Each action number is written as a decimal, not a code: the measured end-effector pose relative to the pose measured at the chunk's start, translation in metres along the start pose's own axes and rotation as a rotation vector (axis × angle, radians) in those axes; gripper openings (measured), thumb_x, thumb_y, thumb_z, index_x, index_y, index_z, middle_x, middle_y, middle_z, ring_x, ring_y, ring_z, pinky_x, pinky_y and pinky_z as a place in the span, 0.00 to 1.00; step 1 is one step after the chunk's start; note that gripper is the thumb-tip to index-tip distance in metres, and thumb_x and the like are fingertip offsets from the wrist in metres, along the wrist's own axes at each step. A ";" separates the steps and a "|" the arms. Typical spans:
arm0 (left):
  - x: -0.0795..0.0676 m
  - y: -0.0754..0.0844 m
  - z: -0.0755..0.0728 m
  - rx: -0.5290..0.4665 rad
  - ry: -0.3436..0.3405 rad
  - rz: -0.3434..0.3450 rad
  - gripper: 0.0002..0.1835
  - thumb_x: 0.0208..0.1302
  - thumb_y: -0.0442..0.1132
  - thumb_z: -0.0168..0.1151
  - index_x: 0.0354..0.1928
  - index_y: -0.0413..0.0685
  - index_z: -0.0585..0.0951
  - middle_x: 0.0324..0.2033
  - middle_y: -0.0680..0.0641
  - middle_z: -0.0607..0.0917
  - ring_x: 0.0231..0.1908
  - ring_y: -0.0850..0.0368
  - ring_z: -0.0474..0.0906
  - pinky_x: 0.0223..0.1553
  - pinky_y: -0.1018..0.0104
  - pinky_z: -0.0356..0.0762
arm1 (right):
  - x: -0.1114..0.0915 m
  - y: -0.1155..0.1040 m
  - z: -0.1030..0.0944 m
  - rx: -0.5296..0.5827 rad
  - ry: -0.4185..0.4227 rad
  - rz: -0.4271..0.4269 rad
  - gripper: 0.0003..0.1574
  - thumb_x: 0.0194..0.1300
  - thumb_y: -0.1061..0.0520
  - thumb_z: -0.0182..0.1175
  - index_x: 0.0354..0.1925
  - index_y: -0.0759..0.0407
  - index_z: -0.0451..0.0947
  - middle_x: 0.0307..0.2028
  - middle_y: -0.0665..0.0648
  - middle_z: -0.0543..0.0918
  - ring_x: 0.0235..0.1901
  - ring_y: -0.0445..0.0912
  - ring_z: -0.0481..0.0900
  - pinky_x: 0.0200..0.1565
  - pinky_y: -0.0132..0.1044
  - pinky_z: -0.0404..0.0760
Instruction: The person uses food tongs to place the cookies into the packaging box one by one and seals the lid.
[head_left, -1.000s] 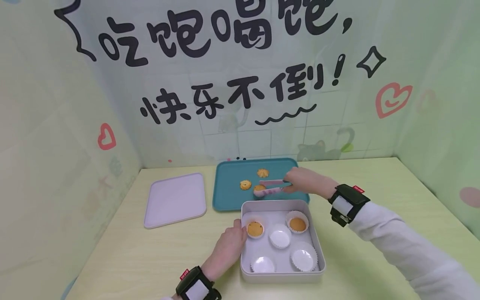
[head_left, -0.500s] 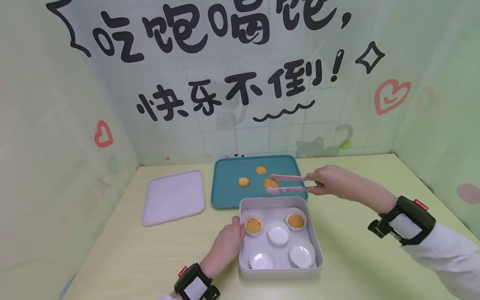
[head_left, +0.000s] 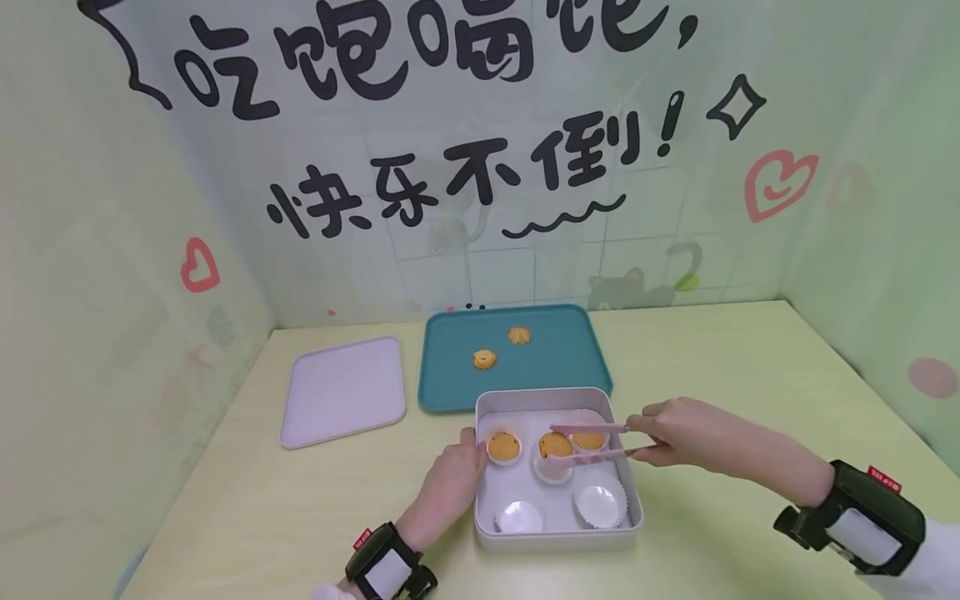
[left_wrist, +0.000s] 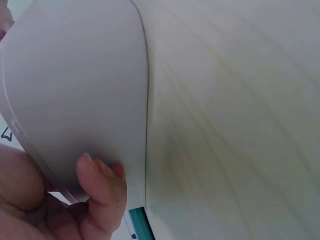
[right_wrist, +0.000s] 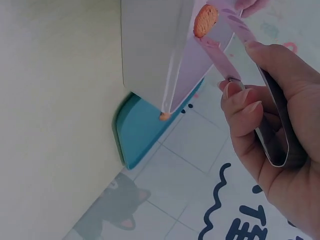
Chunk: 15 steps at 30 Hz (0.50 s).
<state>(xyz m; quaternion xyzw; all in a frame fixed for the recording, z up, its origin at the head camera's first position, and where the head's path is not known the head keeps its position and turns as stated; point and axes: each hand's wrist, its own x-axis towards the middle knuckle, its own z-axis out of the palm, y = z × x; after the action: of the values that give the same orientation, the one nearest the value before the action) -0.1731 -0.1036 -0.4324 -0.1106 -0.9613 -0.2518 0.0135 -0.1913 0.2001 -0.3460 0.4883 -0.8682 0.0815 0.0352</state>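
Presently, the right hand grips tongs holding a cookie over the middle white cup of the box; leftward, the left hand grips the box's side wall.

The wall reads “快乐不倒!” below a clipped, probably “吃饱喝饱,” line.

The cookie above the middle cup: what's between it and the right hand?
Pink tongs, held by the right hand and gripping the cookie; the right wrist view shows this.
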 end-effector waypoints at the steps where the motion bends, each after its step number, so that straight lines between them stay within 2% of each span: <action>1: 0.000 0.000 0.000 -0.006 -0.003 -0.001 0.15 0.70 0.36 0.45 0.47 0.26 0.68 0.19 0.41 0.76 0.19 0.53 0.75 0.16 0.64 0.70 | 0.001 -0.001 0.003 -0.004 -0.003 -0.005 0.09 0.53 0.58 0.66 0.29 0.57 0.74 0.17 0.42 0.65 0.16 0.30 0.61 0.19 0.24 0.65; 6: 0.000 0.000 -0.001 -0.025 -0.006 -0.004 0.15 0.70 0.36 0.44 0.47 0.26 0.68 0.20 0.41 0.76 0.18 0.55 0.74 0.15 0.65 0.69 | 0.005 -0.003 0.010 -0.056 -0.016 -0.012 0.11 0.52 0.57 0.66 0.25 0.55 0.71 0.16 0.42 0.63 0.15 0.31 0.61 0.19 0.25 0.65; 9: 0.000 -0.001 -0.001 -0.023 0.000 -0.005 0.16 0.70 0.36 0.45 0.47 0.25 0.68 0.20 0.40 0.76 0.18 0.54 0.75 0.15 0.65 0.69 | 0.007 -0.004 0.007 -0.055 -0.037 0.013 0.10 0.53 0.56 0.66 0.28 0.57 0.73 0.16 0.42 0.64 0.15 0.32 0.61 0.19 0.25 0.65; 15: -0.001 -0.001 -0.002 -0.023 0.007 -0.002 0.14 0.70 0.35 0.45 0.46 0.26 0.68 0.19 0.41 0.75 0.18 0.53 0.75 0.15 0.64 0.69 | 0.004 -0.002 -0.007 0.031 -0.024 0.068 0.10 0.55 0.55 0.65 0.31 0.56 0.73 0.18 0.40 0.65 0.17 0.30 0.61 0.20 0.24 0.66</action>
<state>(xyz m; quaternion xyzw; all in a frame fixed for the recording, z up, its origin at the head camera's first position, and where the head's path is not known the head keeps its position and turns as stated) -0.1722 -0.1055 -0.4314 -0.1088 -0.9584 -0.2634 0.0155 -0.1915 0.1966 -0.3388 0.4597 -0.8833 0.0903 0.0141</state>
